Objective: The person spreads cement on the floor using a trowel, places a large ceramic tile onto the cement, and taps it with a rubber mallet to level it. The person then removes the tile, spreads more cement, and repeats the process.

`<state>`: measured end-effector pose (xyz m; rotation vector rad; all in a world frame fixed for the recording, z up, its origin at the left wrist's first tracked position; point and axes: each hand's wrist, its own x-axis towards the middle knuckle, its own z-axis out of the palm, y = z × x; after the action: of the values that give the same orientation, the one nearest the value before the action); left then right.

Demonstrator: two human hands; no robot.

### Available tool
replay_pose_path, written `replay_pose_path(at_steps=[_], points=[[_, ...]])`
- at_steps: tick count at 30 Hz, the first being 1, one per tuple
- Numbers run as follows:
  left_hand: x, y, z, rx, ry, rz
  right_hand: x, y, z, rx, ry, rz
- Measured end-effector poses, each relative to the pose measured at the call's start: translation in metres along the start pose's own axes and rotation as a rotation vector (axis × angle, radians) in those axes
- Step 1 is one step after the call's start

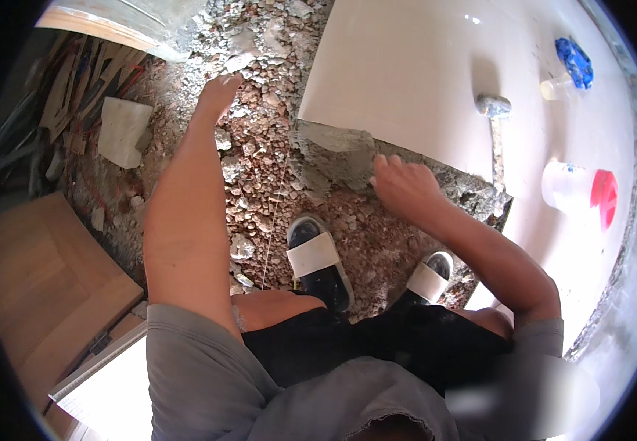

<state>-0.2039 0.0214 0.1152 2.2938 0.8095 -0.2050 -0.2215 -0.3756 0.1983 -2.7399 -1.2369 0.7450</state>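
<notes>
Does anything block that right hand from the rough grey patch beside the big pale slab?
Nothing visible does: the right hand is at the right side of the grey patch, by the pale slab.

Tile (392, 73) smooth, glossy; mortar (337, 165) rough, matt; gravel (256, 154) coarse; panel (69, 272) wood.

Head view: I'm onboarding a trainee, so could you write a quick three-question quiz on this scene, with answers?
1. Multiple choice: the white-strapped sandals are on (A) the pale slab, (B) the rubble-strewn ground, (C) the wooden panel.
2. True or false: the right hand is nearer the hammer than the left hand is.
3. What colour is the round cap beside the whitish container?

Key: 1. B; 2. True; 3. Red.
</notes>
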Motion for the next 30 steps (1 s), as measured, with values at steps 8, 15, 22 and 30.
replay_pose_path(at_steps=[8,15,22,30], points=[[0.03,-0.007,0.01,0.099,-0.047,0.033,-0.067,0.071,0.028,-0.023,-0.141,0.254],[0.046,-0.033,0.0,0.143,-0.062,0.041,-0.212,0.18,0.051,-0.137,-0.201,0.459],[0.035,0.013,-0.003,0.213,-0.082,0.117,-0.276,0.235,0.061,-0.197,-0.164,0.518],[-0.049,0.229,0.168,0.775,-0.012,1.023,-0.283,0.189,0.082,0.18,-0.243,0.689]])
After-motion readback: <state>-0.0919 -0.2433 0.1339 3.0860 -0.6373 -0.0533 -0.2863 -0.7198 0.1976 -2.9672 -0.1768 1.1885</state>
